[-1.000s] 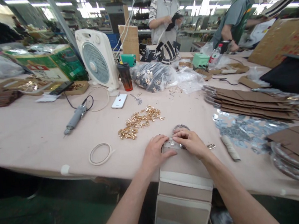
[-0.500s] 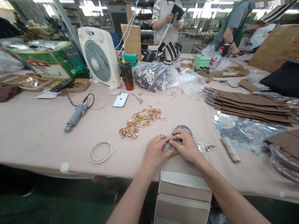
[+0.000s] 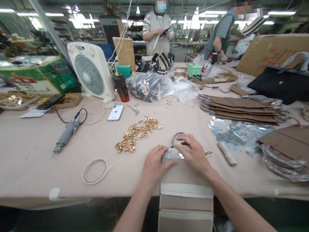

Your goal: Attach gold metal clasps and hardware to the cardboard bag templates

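Note:
A light-brown bag body [image 3: 181,168] lies at the table's front edge, its pale-lined lower part hanging over. My left hand [image 3: 155,164] rests on the bag's left side, thumb stretched out and fingers apart, closing on nothing visible. Over the bag's upper right is my right hand [image 3: 194,154], fingers bent, with a gap between thumb and forefinger. Between the hands, small silvery plates [image 3: 172,154] lie along the bag's top edge. A plastic-wrapped handle [image 3: 174,137] curves up behind the right fingers. Right of that hand lies a metal clasp piece [image 3: 209,154].
Gold hardware [image 3: 138,131] is heaped beyond the hands. Left are a tape roll [image 3: 84,176], electric screwdriver [image 3: 66,135], phone [image 3: 115,113] and fan [image 3: 90,71]. Right are a pale roll [image 3: 227,154], silvery plates [image 3: 237,134] and brown bags [image 3: 243,107]. Two people stand across the table.
My hands have moved apart, uncovering the silvery plates on the bag. The right fingers have come off the left ones. The whole view has shifted with my head.

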The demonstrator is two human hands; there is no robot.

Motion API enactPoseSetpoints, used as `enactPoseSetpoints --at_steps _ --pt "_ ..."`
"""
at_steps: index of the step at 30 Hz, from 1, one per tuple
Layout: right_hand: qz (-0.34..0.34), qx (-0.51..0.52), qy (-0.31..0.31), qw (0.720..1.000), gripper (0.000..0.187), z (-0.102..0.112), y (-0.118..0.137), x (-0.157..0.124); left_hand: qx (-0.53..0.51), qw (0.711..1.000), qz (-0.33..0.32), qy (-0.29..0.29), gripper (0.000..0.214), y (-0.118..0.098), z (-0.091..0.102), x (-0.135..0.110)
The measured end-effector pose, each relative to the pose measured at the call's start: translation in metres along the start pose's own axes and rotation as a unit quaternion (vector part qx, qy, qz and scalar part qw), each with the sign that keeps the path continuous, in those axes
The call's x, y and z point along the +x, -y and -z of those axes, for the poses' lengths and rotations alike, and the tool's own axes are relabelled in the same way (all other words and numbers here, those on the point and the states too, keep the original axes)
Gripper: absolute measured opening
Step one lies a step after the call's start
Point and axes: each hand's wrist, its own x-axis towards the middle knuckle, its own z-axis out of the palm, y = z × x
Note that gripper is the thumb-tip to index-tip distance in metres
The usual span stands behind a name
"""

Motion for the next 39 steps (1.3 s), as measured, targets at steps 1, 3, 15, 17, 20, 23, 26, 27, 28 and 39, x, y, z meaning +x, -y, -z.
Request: enactPoseSetpoints --at_steps 1,3,15,17,20,23,26,27,28,39 --pt "-0.008 0.007 -0.041 0.999 0.025 0.013 0.0 0.0 0.003 1.0 -0.003 -0.004 0.054 0.0 0.001 -0.001" --pt "-0.023 0.001 -0.128 0.992 0.027 0.046 -0.006 -0.004 0.01 1.0 -0.018 -0.012 0.057 -0.001 0.003 -0.002" --pt "-0.204 -0.235 -0.096 0.945 0.068 0.149 -0.105 -0.053 0.106 0.967 -0.181 0.142 0.055 -0.073 -0.03 0.01" --pt "-0.19 -0.251 -0.075 0.946 0.06 0.146 -0.11 -0.054 0.115 0.968 -0.168 0.143 0.053 -0.078 -0.04 0.011" --pt "-0.209 -0.184 -0.093 0.956 0.049 0.146 -0.106 -0.047 0.11 0.975 -0.152 0.118 0.045 -0.077 -0.05 0.009" --pt "-0.23 0.052 -0.167 0.957 0.045 0.141 -0.09 -0.03 0.104 0.979 -0.14 0.104 0.04 -0.074 -0.056 0.007" --pt "-0.215 0.313 -0.174 0.908 0.041 0.121 -0.069 -0.007 0.096 0.982 -0.136 0.095 0.038 -0.075 -0.059 0.007" --pt "-0.215 0.366 -0.162 0.891 0.04 0.112 -0.062 0.001 0.093 0.982 -0.135 0.092 0.038 -0.076 -0.059 0.007" --pt "-0.219 0.401 -0.152 0.877 0.04 0.102 -0.056 0.008 0.092 0.982 -0.135 0.091 0.037 -0.076 -0.06 0.008" --pt "-0.218 0.457 -0.188 0.842 0.042 0.043 -0.046 0.027 0.109 0.981 -0.124 0.106 0.032 -0.077 -0.059 0.011"
